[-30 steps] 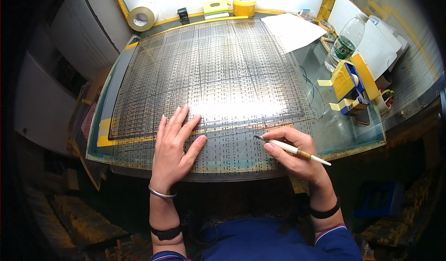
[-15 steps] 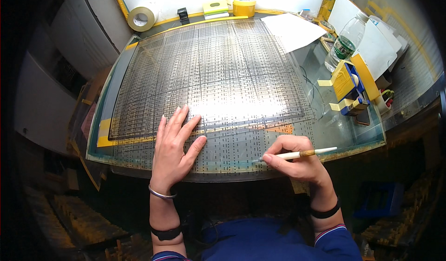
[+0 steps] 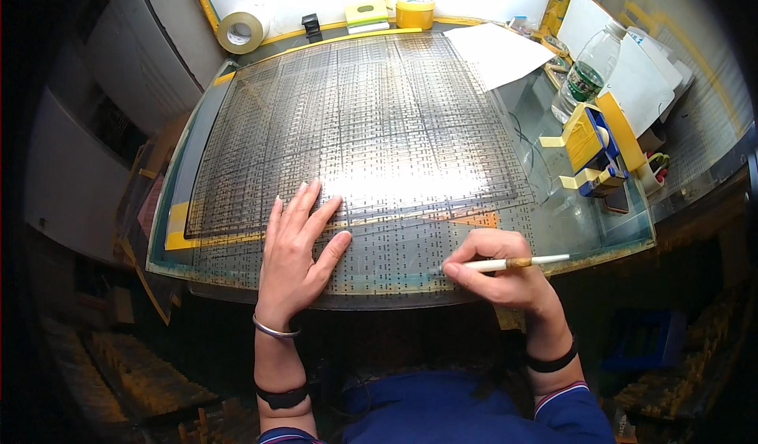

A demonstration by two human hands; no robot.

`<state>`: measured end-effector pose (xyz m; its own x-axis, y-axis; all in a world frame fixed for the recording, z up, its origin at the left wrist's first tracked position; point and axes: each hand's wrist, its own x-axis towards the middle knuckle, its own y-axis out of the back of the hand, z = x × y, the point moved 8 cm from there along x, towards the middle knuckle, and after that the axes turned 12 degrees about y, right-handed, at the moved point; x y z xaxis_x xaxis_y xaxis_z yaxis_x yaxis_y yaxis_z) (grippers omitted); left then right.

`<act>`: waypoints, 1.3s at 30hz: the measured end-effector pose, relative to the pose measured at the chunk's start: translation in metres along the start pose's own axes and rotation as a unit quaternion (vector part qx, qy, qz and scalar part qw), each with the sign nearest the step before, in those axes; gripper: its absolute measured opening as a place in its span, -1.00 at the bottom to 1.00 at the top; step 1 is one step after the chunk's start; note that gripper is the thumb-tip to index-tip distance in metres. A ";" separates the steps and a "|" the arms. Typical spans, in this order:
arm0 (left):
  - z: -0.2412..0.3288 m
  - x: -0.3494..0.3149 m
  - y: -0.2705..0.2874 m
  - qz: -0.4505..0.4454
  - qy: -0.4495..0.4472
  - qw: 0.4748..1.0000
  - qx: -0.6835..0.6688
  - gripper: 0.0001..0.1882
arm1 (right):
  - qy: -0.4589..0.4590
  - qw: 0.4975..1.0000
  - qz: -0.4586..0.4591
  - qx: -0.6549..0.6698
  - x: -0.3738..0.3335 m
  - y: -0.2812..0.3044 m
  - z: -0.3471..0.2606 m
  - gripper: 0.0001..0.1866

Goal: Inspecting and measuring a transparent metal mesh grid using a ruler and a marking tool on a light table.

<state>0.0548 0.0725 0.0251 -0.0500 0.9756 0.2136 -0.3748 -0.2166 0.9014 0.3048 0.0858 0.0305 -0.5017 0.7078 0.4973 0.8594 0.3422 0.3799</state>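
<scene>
A large clear film (image 3: 268, 148) printed with rows of small dark marks lies over the glass tabletop (image 3: 584, 235). My left hand (image 3: 296, 248) rests flat on its near left part, fingers spread, holding nothing. Over the near right part, my right hand (image 3: 509, 274) pinches a slim white pen-like tool (image 3: 550, 259) with a brownish band. The tool's tip points left and down, at or just above the film; contact is hard to tell. Beyond the right hand, an orange triangular piece (image 3: 478, 220) shows through the film. Bright glare covers the film's middle.
A tape roll (image 3: 240, 32), a black clip (image 3: 311, 26) and a yellow tub (image 3: 414, 12) stand along the far edge. White paper (image 3: 499, 53) overlaps the film's far right corner. On the right are a plastic bottle (image 3: 586, 77) and a blue-and-yellow tape dispenser (image 3: 594, 148).
My right hand has shifted very slightly to the left, and the rear end of the white tool has dipped a little. My left hand and the film have stayed put.
</scene>
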 end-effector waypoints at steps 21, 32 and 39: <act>-0.002 0.000 -0.002 -0.001 0.000 1.000 0.002 -0.45 | -0.005 1.000 -0.024 -0.018 -0.001 0.000 0.000 -0.89; 0.000 0.000 0.001 0.001 -0.002 1.000 0.001 -0.45 | -0.086 0.990 0.077 0.082 -0.006 0.007 0.007 -0.85; -0.001 0.001 -0.001 0.002 -0.005 1.000 -0.001 -0.46 | 0.021 0.992 0.123 -0.018 -0.005 0.015 0.006 -0.72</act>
<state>0.0542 0.0737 0.0239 -0.0431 0.9743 0.2209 -0.3769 -0.2206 0.8996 0.3208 0.0911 0.0293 -0.2817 0.7400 0.6108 0.9527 0.1401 0.2697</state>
